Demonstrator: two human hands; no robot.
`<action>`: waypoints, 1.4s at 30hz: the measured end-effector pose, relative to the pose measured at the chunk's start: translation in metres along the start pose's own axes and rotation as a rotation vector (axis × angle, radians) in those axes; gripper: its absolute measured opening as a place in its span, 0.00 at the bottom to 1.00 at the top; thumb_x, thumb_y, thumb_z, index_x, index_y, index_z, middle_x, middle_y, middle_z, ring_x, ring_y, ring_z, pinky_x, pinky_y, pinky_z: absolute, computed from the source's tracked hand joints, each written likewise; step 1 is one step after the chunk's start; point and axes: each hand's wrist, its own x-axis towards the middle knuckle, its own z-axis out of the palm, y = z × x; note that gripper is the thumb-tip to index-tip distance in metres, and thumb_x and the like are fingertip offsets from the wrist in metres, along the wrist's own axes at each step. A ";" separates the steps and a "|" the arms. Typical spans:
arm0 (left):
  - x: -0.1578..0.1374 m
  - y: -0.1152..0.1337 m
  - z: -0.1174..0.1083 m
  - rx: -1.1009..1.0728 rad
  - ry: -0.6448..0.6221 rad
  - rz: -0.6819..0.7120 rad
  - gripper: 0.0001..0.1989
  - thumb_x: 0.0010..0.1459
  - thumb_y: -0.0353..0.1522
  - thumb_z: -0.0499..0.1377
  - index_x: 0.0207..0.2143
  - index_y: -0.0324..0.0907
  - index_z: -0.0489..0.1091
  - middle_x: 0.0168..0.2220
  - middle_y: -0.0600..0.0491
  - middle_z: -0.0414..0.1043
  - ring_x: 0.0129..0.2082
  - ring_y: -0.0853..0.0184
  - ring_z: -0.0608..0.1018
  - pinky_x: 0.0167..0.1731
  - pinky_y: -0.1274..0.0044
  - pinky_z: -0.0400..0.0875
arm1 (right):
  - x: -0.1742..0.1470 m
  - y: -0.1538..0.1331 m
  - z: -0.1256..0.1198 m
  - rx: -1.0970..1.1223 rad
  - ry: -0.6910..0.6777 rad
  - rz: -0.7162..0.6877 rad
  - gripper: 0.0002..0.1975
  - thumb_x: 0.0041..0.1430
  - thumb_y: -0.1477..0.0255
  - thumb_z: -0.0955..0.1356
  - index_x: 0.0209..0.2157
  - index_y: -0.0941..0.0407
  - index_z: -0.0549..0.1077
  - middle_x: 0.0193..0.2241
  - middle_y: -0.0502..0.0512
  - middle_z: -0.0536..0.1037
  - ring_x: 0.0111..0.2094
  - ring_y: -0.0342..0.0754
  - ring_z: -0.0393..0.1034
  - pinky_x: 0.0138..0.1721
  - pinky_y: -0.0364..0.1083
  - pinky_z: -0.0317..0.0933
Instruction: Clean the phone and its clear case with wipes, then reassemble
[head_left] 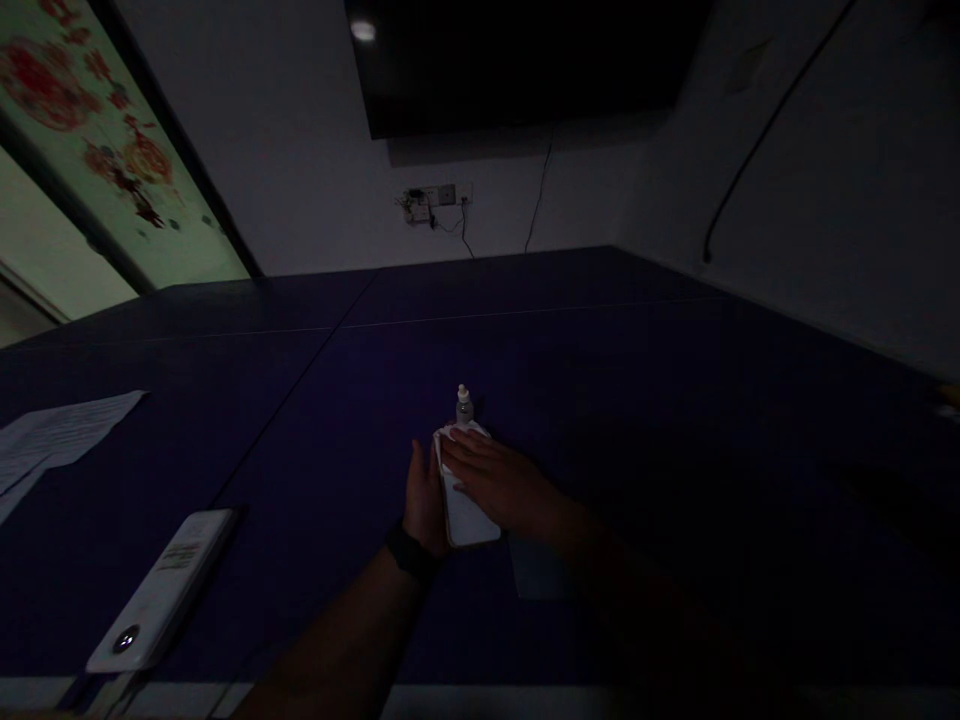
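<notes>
A flat white phone-like slab [472, 522] with rounded corners and a dark edge lies in the middle of the dark blue table. My left hand [426, 500], with a dark band on its wrist, holds the slab along its left side, thumb pointing up. Across the slab's upper part lies my right hand [504, 478], fingers together and pressing a thin white cloth [444, 452] onto the surface. Part of the cloth is hidden under the fingers. Just beyond stands a small clear bottle [464, 410] with a white dropper-like cap, upright.
A long white device [169, 590] with a round dark button lies at the front left, cables at its near end. Printed sheets [67, 435] rest at the far left. A dark flat piece [536, 570] lies beside my right wrist. A wall screen [525, 60] hangs above sockets [442, 195].
</notes>
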 end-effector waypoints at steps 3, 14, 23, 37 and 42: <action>0.000 -0.001 -0.001 0.039 -0.016 0.015 0.36 0.68 0.54 0.48 0.71 0.45 0.57 0.60 0.43 0.73 0.55 0.52 0.79 0.56 0.63 0.70 | -0.003 0.006 -0.001 0.096 -0.022 -0.077 0.21 0.71 0.74 0.65 0.63 0.57 0.71 0.64 0.59 0.72 0.69 0.50 0.60 0.71 0.54 0.55; -0.002 -0.001 0.008 0.009 0.027 0.046 0.34 0.70 0.53 0.45 0.69 0.45 0.60 0.60 0.44 0.73 0.57 0.52 0.77 0.58 0.62 0.69 | -0.001 0.010 0.007 0.107 -0.045 -0.085 0.24 0.68 0.80 0.64 0.64 0.58 0.69 0.65 0.60 0.70 0.69 0.50 0.59 0.71 0.55 0.55; 0.002 -0.001 0.004 0.001 0.006 0.079 0.34 0.69 0.53 0.48 0.68 0.43 0.62 0.61 0.43 0.72 0.59 0.53 0.76 0.59 0.65 0.68 | 0.001 0.002 0.002 0.067 -0.025 -0.028 0.25 0.67 0.82 0.62 0.65 0.64 0.67 0.67 0.66 0.66 0.71 0.53 0.55 0.72 0.57 0.52; 0.003 0.010 -0.001 0.011 0.067 0.109 0.35 0.69 0.54 0.45 0.69 0.44 0.60 0.54 0.42 0.77 0.54 0.52 0.79 0.59 0.60 0.68 | 0.005 -0.009 0.004 0.032 -0.051 -0.188 0.19 0.67 0.80 0.65 0.58 0.59 0.74 0.61 0.59 0.75 0.65 0.51 0.66 0.71 0.50 0.55; 0.001 0.011 0.002 -0.009 0.024 0.064 0.36 0.68 0.55 0.44 0.70 0.46 0.59 0.57 0.42 0.75 0.56 0.50 0.78 0.58 0.59 0.68 | -0.002 -0.004 -0.012 -0.056 0.032 -0.023 0.18 0.67 0.75 0.69 0.57 0.58 0.75 0.60 0.61 0.76 0.63 0.53 0.68 0.64 0.54 0.64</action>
